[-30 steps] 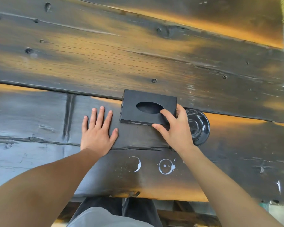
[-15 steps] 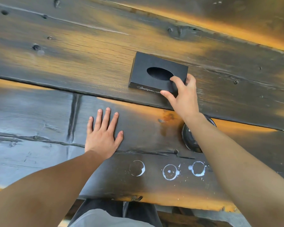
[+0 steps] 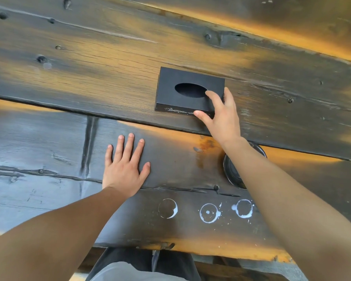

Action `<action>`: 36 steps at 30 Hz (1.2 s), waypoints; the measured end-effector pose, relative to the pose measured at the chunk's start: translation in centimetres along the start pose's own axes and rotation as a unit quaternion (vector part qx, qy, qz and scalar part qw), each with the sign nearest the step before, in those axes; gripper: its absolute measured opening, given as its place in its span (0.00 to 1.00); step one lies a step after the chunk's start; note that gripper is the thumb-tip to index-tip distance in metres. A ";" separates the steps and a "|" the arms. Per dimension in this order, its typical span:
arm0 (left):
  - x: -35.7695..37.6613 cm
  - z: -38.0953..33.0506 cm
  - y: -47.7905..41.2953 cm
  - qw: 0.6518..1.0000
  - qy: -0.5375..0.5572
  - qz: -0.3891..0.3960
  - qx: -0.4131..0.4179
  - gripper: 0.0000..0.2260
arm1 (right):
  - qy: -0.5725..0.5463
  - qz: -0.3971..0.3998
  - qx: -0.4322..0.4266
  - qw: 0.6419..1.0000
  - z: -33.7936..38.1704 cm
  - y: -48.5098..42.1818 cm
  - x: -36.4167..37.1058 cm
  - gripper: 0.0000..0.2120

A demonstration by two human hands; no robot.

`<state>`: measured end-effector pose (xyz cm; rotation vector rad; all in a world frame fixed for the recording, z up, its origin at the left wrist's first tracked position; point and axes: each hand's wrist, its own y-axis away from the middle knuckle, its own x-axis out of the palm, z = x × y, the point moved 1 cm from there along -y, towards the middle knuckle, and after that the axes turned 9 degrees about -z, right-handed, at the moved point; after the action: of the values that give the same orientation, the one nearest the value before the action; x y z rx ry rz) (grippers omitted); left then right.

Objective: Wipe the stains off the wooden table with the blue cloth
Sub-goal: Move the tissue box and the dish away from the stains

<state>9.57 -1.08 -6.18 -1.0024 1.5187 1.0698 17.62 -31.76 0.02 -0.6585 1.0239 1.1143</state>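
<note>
Change: since a second ago I see the black tissue box point(image 3: 188, 91) has gone from the near plank, beside my left hand, to the far plank; three white ring stains now show where only two did.
Table point(image 3: 89, 78): dark, scorched-looking wooden planks with orange patches, knots and long cracks, filling nearly the whole view.
Tissue box: black, flat on the far plank, oval opening facing up, right of centre.
Right hand point(image 3: 221, 116): on the box's near right corner, index finger at the rim of the opening, thumb on the near side wall, so it is loosely gripping the box.
Left hand point(image 3: 125, 169): open, palm down, fingers spread flat on the near plank, well apart from the box.
Round dark dish point(image 3: 233, 171): on the near plank, mostly hidden under my right forearm.
Stains point(image 3: 209, 212): three white rings in a row close to the near edge, right of the left wrist, with small white flecks around them.
Blue cloth: I cannot find it anywhere in view.
</note>
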 end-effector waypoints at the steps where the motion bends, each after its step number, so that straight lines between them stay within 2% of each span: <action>1: 0.0 0.0 0.0 1.000 0.000 0.000 0.000 0.32 | 0.011 -0.002 -0.001 1.000 -0.1 0.3 -0.1 0.33; 4: -0.1 0.0 0.1 1.000 0.005 -0.003 -0.003 0.32 | 0.040 -0.037 0.002 0.999 -1.5 2.2 -0.6 0.36; 9: 0.1 -0.1 0.1 1.000 0.013 -0.008 -0.007 0.32 | 0.023 -0.132 0.064 0.989 -5.9 8.3 -2.3 0.24; 12: 0.1 -0.2 0.2 1.000 0.019 -0.011 -0.011 0.31 | 0.016 -0.162 0.134 0.978 -9.4 12.2 -3.1 0.21; 17: 0.1 -0.3 0.2 1.000 0.013 -0.011 -0.017 0.31 | 0.009 -0.140 0.251 0.958 -13.8 16.6 -3.4 0.20; 24: 0.0 -0.4 0.3 1.000 0.014 -0.017 -0.015 0.31 | -0.082 -0.113 0.303 0.943 -15.5 18.2 -3.1 0.11; 30: 0.1 -0.4 0.4 1.000 0.012 -0.024 -0.015 0.32 | -0.200 -0.116 0.396 0.889 -15.7 18.4 -2.8 0.12; 36: 0.1 -0.4 0.4 0.999 0.016 -0.029 -0.016 0.31 | -0.226 -0.115 0.426 0.868 -16.1 18.3 -2.5 0.11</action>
<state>9.11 -1.40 -6.18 -1.0847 1.4936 1.0440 -5.13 -40.35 -3.33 0.1964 0.8764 0.4698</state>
